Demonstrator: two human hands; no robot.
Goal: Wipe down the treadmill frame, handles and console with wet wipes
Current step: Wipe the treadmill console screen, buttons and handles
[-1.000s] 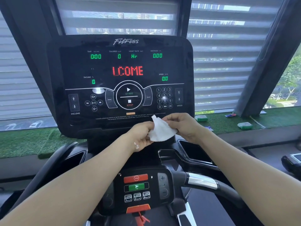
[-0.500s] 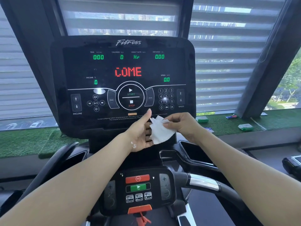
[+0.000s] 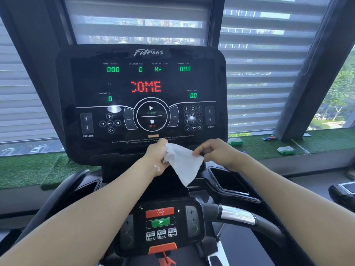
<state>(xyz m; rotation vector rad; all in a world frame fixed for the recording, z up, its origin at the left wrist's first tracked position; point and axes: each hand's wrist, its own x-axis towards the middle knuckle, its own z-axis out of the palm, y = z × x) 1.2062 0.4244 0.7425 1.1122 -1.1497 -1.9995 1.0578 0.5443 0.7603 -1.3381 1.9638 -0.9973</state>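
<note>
Head view: my left hand [image 3: 156, 158] pinches one corner of the crumpled white wet wipe [image 3: 182, 162], my right hand [image 3: 215, 152] pinches the other, stretching it open in the air just below the glossy black treadmill console [image 3: 142, 89], ready for wiping.

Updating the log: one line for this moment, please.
left hand: grips white wet wipe | right hand: pinches wipe corner | black treadmill console: untouched

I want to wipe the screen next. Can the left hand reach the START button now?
Probably yes: the left hand is just below the console, nothing blocking the START button, though it pinches the wet wipe.
</note>
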